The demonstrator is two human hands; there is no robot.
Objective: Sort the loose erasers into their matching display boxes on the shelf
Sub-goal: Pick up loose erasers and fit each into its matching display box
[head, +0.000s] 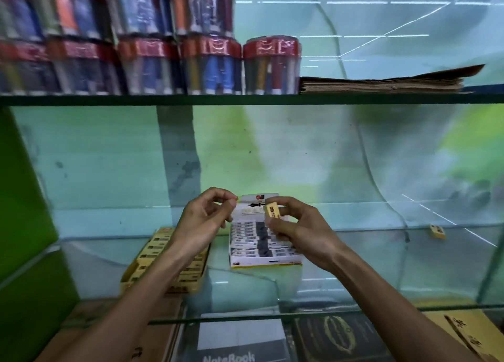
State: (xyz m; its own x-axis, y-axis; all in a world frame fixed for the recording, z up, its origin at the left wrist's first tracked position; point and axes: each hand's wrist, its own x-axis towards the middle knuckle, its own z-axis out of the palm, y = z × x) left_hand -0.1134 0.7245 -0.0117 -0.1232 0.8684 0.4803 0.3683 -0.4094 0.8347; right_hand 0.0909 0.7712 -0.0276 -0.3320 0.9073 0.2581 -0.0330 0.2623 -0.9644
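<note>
My right hand [297, 225] pinched the yellow eraser [272, 208], long axis 12-to-6, above the white display box [261, 260] | matching yellow display box [161, 260] lay at 8 o'clock, nearer my left hand [204, 217], fingers curled, seemingly empty | another loose eraser [438, 231] at 3 o'clock | box labels blurred, my forearm covering part of the yellow display box.

The eraser [273, 210] pinched in the right hand [297, 228] is yellow with black print. A second yellow eraser [438, 231] lies far right. One display box [266, 241] is white, filled with black-and-white rows; the other box [163, 263] is yellow with black labels. Pen tubs [271, 65] above have red lids. The back wall [354, 165] is pale teal and green.
</note>
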